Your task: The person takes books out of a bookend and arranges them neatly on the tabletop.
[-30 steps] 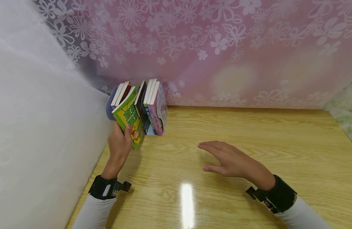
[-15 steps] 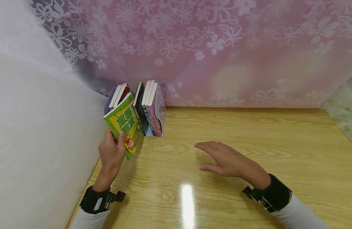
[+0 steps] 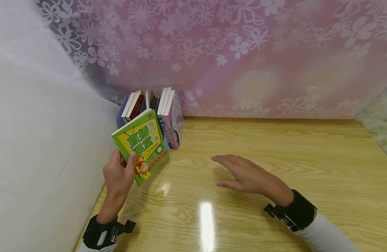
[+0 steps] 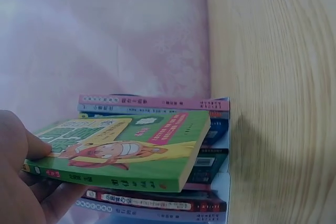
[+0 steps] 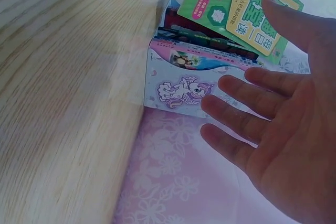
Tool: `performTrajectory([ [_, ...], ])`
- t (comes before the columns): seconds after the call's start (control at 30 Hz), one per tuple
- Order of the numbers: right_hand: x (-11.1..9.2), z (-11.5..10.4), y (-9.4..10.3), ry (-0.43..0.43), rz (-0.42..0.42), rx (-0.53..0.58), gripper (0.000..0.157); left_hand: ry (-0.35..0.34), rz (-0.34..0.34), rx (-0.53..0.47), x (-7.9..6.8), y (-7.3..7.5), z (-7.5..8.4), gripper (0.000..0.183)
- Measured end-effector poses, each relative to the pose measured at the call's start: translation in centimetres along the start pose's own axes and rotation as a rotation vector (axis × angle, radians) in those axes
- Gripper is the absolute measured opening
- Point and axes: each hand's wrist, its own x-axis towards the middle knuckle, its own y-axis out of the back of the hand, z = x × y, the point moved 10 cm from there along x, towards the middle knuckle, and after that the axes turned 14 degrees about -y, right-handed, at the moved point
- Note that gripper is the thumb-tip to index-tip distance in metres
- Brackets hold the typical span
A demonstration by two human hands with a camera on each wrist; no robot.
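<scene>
My left hand grips a green and yellow book by its lower left edge, thumb on the cover and fingers behind. The book is tilted, its cover with Chinese characters and a cartoon figure facing up. It overlaps the row of upright books behind it in the head view. Those books stand in a file holder whose side shows a unicorn picture. My right hand hovers over the table with fingers extended and holds nothing; in the right wrist view its palm shows.
The wooden table reaches across to the right. A pink floral curtain-like sheet hangs along the back, and a white wall borders the left side, close to my left hand.
The green book has come out of the row toward me, turning its cover upward, with my left hand drawing back left. My right hand has shifted slightly left.
</scene>
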Motion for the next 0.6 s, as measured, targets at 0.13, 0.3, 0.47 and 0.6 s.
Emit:
performTrajectory([
  [0.13, 0.2, -0.2, -0.1, -0.001, -0.009, 0.013, 0.073, -0.004, -0.006, -0.035, -0.2, -0.2, 0.5, 0.033],
  [0.3, 0.5, -0.3, -0.2, -0.005, -0.012, 0.030, 0.074, -0.009, -0.011, -0.062, -0.4, -0.5, 1.1, 0.031],
  [0.47, 0.9, 0.0, -0.4, -0.032, -0.038, 0.048, 0.076, -0.020, -0.015, -0.099, -0.5, -0.9, 1.7, 0.029],
  [0.6, 1.2, 0.1, -0.8, -0.047, -0.080, 0.089, 0.078, -0.006, -0.042, -0.129, -0.8, -1.5, 2.0, 0.030],
])
